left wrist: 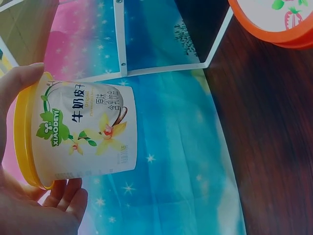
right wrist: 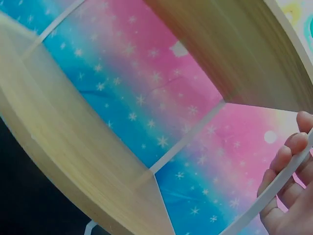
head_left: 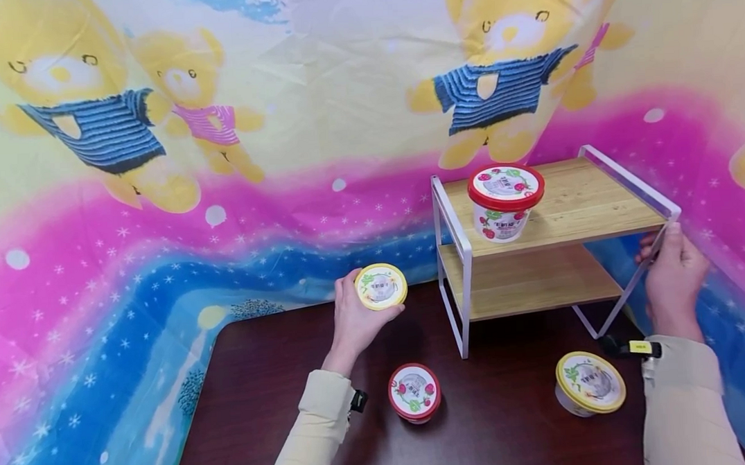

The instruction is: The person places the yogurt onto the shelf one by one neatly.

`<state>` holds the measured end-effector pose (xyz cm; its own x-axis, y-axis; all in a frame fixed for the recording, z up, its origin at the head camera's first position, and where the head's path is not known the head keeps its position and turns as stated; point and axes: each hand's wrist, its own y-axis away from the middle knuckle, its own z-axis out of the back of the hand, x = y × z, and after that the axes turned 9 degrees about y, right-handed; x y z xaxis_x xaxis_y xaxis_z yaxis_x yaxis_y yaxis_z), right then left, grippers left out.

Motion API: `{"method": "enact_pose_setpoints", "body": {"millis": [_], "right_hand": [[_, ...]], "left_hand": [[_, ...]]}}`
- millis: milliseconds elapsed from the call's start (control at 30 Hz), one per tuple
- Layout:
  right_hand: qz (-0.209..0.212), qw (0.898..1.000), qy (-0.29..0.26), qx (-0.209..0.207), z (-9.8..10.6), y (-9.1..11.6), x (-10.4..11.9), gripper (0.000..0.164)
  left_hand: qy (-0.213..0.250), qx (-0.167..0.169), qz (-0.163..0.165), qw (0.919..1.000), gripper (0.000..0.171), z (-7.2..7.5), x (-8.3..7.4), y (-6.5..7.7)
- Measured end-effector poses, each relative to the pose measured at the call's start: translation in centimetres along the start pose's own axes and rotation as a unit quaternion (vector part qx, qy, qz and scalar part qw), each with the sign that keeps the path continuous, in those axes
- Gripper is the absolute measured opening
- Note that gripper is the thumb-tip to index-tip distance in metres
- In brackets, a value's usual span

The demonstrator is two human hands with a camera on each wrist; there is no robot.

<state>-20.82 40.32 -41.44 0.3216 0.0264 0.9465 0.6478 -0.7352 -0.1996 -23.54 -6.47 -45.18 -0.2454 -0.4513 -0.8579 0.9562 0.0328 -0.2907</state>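
My left hand (head_left: 359, 316) grips a tub with a yellow lid (head_left: 381, 286) around its rim, raised above the table left of a two-tier shelf (head_left: 559, 214). In the left wrist view, the white wall of this tub (left wrist: 88, 129) shows yellow flowers and a green leaf. The right hand (head_left: 677, 275) holds the white metal frame at the shelf's right side, fingers curled around the bar (right wrist: 288, 171) in the right wrist view. On the top board stands a larger red-lidded tub (head_left: 507, 202), near its left end.
A small red-lidded tub (head_left: 415, 392) stands on the dark table (head_left: 261, 390) in front of the left hand. Another yellow-lidded tub (head_left: 590, 382) sits before the shelf at the right. Behind hangs a bear-print cloth (head_left: 343, 123). The lower board (head_left: 537, 281) is partly under the upper one.
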Motion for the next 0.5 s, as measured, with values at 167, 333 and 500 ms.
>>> {"method": "enact_pose_setpoints", "body": {"millis": [167, 333, 500], "right_hand": [[-0.023, 0.996, -0.084, 0.018, -0.42, -0.10, 0.14, 0.045], [-0.044, 0.989, -0.140, 0.031, -0.54, -0.28, 0.21, 0.046], [-0.041, 0.989, -0.135, 0.036, -0.49, -0.35, 0.16, 0.048]], "left_hand": [[0.004, 0.005, 0.003, 1.0000, 0.102, 0.00, -0.33, 0.12], [0.003, 0.015, -0.009, 0.9998, 0.102, 0.04, -0.49, 0.38], [0.001, 0.027, -0.025, 0.9993, 0.102, 0.01, -0.59, 0.60]]}}
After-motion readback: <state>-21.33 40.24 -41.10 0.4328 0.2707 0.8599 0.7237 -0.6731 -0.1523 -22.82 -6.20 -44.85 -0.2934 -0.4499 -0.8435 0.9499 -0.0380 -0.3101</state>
